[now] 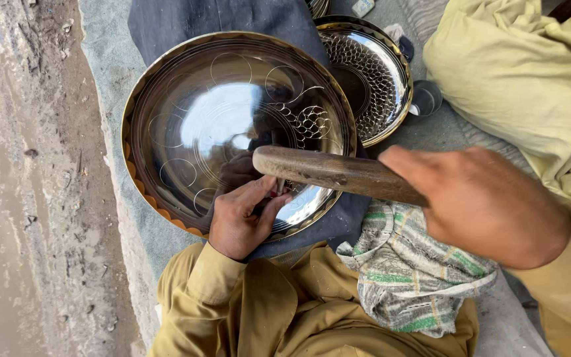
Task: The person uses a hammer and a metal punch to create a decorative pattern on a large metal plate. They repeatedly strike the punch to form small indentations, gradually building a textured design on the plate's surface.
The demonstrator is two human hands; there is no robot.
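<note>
A grey mat (pixel 123 218) lies beside wet muddy ground (pixel 28 198) — on it, dark cloth (pixel 338 221) bears a large brass tray (pixel 199 119). Left hand (pixel 239 218) pinches a small punch (pixel 280 187) on the tray; right hand (pixel 490 205) grips a wooden mallet (pixel 332 172) above it — a patterned tray (pixel 371 73) behind.

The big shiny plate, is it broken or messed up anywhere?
Nothing looks broken. The big shiny plate has neat engraved circles, with a patch of small scale marks only on one part. The left hand pinches a small tool against it, and the right hand holds a wooden stick over it.
</note>
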